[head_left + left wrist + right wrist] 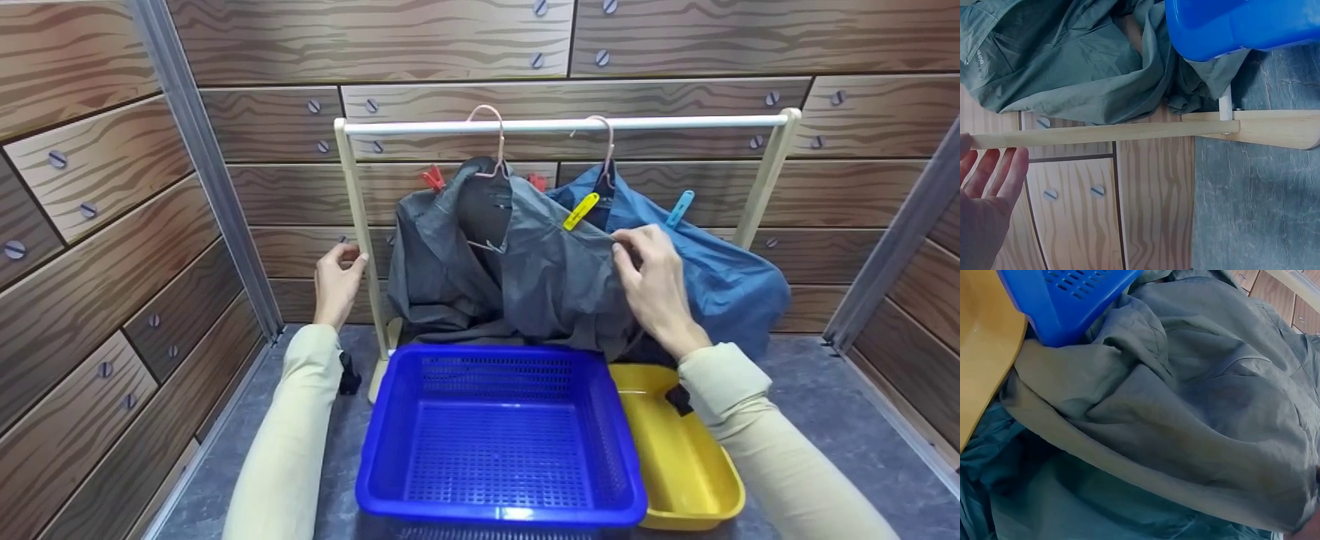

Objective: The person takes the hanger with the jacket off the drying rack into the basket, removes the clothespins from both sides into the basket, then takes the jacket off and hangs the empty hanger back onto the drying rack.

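Note:
A grey jacket (555,262) hangs from a pink hanger (487,142) on the clothes rack (570,124). My right hand (656,281) pinches its shoulder edge on the right side. A yellow clothespin (581,211) sits on that same edge, close to my fingers. Behind and to the right hangs a blue jacket (731,281), with a light-blue clothespin (681,208) on it. My left hand (341,281) holds the rack's left wooden post (1100,134) between thumb and fingers. In the right wrist view, the grey cloth (1185,422) fills the middle and my right hand is mostly out of frame.
In front of the rack stands a blue perforated basket (510,510). Beside it, partly under the cloth, lies a yellow tray (675,457). Red clothespins (433,178) show at the grey jacket. Wood-patterned walls (450,37) enclose the grey floor (832,420).

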`<act>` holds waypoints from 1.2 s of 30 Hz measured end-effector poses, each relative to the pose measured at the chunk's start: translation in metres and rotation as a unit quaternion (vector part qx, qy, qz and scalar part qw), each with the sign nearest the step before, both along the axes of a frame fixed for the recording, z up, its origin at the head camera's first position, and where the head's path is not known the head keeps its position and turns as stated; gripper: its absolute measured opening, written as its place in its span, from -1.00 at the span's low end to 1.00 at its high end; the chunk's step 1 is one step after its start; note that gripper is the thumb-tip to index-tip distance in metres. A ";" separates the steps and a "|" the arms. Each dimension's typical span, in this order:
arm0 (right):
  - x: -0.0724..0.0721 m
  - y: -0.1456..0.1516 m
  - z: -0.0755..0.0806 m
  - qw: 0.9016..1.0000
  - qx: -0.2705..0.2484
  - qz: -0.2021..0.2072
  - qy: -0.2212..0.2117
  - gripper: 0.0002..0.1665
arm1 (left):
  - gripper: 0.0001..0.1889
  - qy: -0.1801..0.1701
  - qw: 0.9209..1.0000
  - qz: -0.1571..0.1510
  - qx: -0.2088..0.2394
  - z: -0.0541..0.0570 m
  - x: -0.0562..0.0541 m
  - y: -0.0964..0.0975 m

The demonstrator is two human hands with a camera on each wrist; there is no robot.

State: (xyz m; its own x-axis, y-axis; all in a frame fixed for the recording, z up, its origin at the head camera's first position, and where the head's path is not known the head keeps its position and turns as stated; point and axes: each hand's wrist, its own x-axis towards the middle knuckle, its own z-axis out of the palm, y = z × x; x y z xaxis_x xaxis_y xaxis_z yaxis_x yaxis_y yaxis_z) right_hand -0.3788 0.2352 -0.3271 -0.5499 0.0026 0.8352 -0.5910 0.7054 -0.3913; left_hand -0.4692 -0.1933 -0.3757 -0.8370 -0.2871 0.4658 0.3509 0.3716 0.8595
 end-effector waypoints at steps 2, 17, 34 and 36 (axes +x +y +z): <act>0.000 0.001 0.002 1.000 0.003 0.000 0.007 -0.84 | -0.78 -0.002 1.000 -0.001 0.001 0.000 0.000 0.000; 0.001 0.004 0.013 1.000 0.000 0.000 0.031 -0.84 | -0.80 0.011 1.000 0.007 -0.004 -0.002 -0.002 0.002; 0.019 0.019 0.002 0.998 0.017 0.029 0.044 -0.83 | -0.84 0.022 1.000 0.014 -0.007 -0.006 -0.004 0.001; 0.023 0.021 0.000 0.998 0.019 0.033 0.047 -0.83 | -0.85 0.026 0.999 0.015 -0.010 -0.006 -0.004 0.001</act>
